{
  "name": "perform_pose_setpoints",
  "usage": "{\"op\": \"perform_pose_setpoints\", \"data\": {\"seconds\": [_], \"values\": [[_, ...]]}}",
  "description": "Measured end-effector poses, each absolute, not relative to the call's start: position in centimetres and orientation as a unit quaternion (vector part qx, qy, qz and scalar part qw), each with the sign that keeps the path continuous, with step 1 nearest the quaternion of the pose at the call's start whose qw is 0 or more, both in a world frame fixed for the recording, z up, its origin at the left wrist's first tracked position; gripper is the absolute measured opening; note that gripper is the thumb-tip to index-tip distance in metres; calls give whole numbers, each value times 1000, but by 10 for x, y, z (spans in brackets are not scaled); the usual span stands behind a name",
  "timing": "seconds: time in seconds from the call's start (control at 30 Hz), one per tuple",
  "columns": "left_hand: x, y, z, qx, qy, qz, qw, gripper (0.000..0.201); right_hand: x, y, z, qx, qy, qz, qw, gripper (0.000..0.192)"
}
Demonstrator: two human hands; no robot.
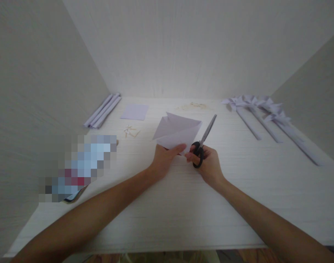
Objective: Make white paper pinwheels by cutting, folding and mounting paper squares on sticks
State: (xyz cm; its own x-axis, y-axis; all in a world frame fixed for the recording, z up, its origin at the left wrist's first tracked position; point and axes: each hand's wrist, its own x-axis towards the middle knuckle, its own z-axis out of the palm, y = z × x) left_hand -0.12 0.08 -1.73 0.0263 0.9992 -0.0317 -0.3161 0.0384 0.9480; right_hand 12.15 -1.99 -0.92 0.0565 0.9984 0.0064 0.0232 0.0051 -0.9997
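Observation:
My left hand (166, 157) grips the near edge of a folded sheet of pale lilac paper (179, 129), thumb on top. The sheet has creases and cut or parted flaps that stand up a little above the table. In my right hand (209, 162) is a pair of scissors (197, 153) with black handles, its blades together and pointing away to the upper right. The right fingertips come close to the paper's near right corner; whether they touch it I cannot tell.
Rolled paper tubes (103, 111) lie at the back left, beside a square paper sheet (134, 111) and small thin sticks (131, 130). A blurred-out phone (84, 166) rests at left. Paper pinwheels on tubes (276, 117) lie at right. Small pale bits (196, 106) are scattered at the back.

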Motion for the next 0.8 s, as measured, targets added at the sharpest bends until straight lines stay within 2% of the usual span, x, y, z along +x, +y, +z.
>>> {"op": "perform_pose_setpoints", "data": {"seconds": [0.3, 0.8], "values": [[0, 0, -16, 420, 413, 545, 597, 18, 122, -21, -4, -526, -538, 453, 478, 21], [3, -4, -12, 375, 395, 542, 640, 21, 121, -22, -7, -525, -548, 438, 481, 25]]}}
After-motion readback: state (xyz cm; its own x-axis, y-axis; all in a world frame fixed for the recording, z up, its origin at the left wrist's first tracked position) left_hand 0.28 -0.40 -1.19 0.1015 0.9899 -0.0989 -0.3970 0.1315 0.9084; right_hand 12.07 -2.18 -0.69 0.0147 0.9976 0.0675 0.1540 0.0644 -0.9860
